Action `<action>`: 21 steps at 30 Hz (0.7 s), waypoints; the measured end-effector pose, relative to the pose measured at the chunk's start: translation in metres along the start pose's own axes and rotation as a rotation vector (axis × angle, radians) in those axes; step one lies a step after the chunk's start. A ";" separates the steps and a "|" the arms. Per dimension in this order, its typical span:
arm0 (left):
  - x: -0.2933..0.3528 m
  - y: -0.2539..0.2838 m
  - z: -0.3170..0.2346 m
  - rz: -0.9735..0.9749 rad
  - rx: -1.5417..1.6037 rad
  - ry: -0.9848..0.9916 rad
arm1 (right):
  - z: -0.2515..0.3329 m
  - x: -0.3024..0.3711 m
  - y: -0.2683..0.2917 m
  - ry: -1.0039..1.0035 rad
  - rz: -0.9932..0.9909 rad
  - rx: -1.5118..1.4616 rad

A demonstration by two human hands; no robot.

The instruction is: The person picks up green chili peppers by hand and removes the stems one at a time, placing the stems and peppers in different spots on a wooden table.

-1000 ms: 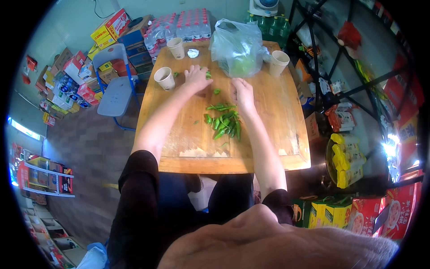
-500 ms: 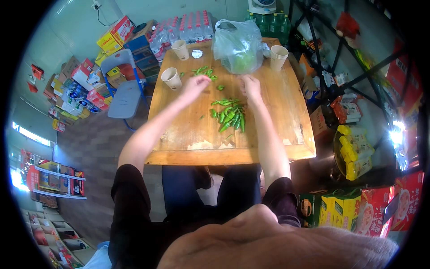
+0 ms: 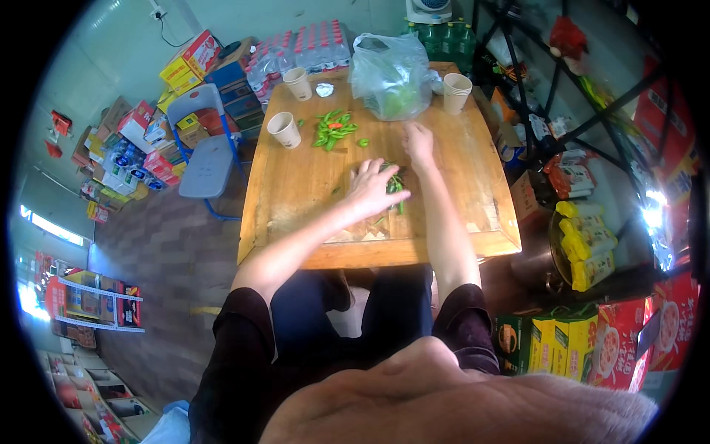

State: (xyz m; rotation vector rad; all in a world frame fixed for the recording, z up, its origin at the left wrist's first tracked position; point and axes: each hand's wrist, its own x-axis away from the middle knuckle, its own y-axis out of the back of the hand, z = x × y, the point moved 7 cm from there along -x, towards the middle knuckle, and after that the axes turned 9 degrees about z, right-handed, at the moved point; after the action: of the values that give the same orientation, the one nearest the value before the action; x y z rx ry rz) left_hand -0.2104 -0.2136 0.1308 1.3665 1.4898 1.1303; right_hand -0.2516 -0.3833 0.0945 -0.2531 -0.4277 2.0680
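My left hand (image 3: 370, 187) reaches over the nearer pile of green chili peppers (image 3: 398, 180), fingers spread, and covers most of it. Whether any pepper is under its fingertips is hidden. Closed into a loose fist, my right hand (image 3: 419, 142) rests just in front of a clear plastic bag (image 3: 392, 81) with something green inside; what it holds, if anything, cannot be made out. Farther left lies a second group of green peppers (image 3: 330, 136) with a small red piece (image 3: 335, 126) among them. One short green pepper piece (image 3: 363, 142) sits apart, between that group and my right hand.
On the wooden table (image 3: 466, 200) stand paper cups (image 3: 284, 130) at the left and stacked paper cups (image 3: 457, 93) at the right. A crumpled white tissue (image 3: 325, 89) lies near the back. A folding chair (image 3: 207, 167) stands left, and a large pot (image 3: 543, 259) right.
My left hand has moved from the farther pepper group back toward me and right, onto the nearer pile, its fingers opening. My right hand has barely shifted.
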 end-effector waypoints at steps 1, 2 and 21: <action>0.005 -0.001 -0.001 -0.039 0.000 -0.008 | 0.001 0.001 -0.001 -0.006 -0.002 0.020; 0.009 -0.001 -0.001 -0.080 -0.002 -0.016 | 0.001 0.002 -0.003 -0.006 0.001 0.019; 0.070 0.018 0.067 -0.303 0.117 -0.267 | 0.013 0.009 -0.023 -0.026 0.136 0.001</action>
State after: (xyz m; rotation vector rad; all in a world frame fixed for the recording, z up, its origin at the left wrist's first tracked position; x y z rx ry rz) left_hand -0.1483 -0.1376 0.1303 1.2604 1.5199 0.6539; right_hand -0.2421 -0.3674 0.1159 -0.2608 -0.4358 2.2067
